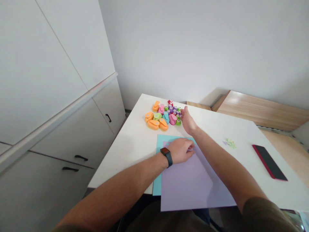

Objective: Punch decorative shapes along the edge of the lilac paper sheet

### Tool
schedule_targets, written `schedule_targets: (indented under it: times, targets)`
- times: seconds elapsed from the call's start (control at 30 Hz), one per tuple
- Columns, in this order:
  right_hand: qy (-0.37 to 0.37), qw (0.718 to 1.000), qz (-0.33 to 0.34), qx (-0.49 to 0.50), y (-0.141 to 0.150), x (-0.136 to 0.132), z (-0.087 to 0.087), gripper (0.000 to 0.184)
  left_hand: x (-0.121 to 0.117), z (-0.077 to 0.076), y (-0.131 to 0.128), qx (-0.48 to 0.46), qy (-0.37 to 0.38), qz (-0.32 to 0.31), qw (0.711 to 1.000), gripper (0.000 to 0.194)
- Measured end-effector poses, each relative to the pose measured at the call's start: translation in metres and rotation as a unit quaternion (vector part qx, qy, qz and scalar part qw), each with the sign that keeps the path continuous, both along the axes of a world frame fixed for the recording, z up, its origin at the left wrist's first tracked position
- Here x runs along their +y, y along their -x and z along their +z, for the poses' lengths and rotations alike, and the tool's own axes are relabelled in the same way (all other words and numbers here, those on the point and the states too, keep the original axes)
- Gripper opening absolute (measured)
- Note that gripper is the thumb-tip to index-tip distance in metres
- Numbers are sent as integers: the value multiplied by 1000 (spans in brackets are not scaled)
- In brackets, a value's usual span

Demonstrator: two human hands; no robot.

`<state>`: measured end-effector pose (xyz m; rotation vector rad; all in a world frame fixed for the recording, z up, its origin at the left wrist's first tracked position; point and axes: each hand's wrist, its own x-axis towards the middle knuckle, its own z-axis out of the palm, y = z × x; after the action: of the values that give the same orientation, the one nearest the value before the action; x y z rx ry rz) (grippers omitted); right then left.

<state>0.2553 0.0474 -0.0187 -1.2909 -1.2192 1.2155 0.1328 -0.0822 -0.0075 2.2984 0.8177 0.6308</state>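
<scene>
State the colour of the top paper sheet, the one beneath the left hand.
The top paper sheet is light purple; the head view shows it best.

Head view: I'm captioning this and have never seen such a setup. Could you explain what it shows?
There is no machine, just a person's bare hands. The one picture comes from a camera worn on their head, looking forward and down. On the white table lie a lilac sheet partly covering a turquoise sheet, colourful punch-like gadgets, pale green bits and a dark, red-edged slab. The left hand, watch on its wrist, is over the sheets; the right hand is beside the gadgets. Nothing is clearly held.
</scene>
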Motion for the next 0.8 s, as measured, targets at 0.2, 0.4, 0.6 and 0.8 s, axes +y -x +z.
schedule_targets:
  times: [0.2,0.4,0.6,0.8]
  targets:
    - [-2,996,-82,-18,-15,12,-1,80,0,1,1,0,9,-4,1000,18]
    - [-82,966,-77,-233,-27,-2,9,54,0,-2,0,-2,-1,-1,1000,18]
    - [-94,930,44,-351,-37,-26,15,32,1,-7,-1,-16,-16,5,1000,17]
    - [-135,872,66,-465,-36,-31,12,27,1,-8,-2,-25,-7,6,1000,17]
